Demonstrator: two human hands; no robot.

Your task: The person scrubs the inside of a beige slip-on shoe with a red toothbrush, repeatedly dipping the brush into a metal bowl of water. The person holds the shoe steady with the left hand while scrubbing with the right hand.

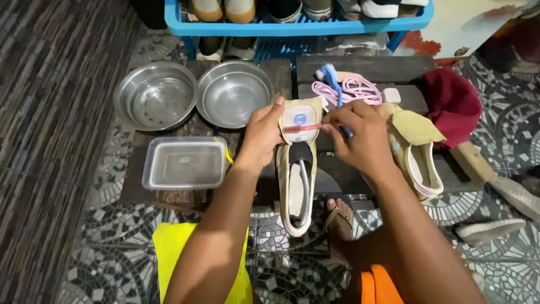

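Observation:
My left hand point(263, 135) grips a beige shoe point(297, 186) by its pulled-up tongue, heel end toward me. My right hand point(360, 138) holds a pink toothbrush point(301, 128) with its bristles laid across the white label on the tongue. A second beige shoe point(419, 155) lies just right of my right hand on the dark wooden pallet point(365, 67). Pink laces point(351, 89) and a blue-handled brush point(331, 76) lie behind my hands.
Two steel bowls point(156, 94) point(233, 93) sit at the back left, a clear lidded plastic box point(184, 163) in front of them. A red cloth point(453, 104) lies at right. A blue shoe rack point(298, 25) stands behind. My sandalled foot point(339, 217) rests on the tiled floor.

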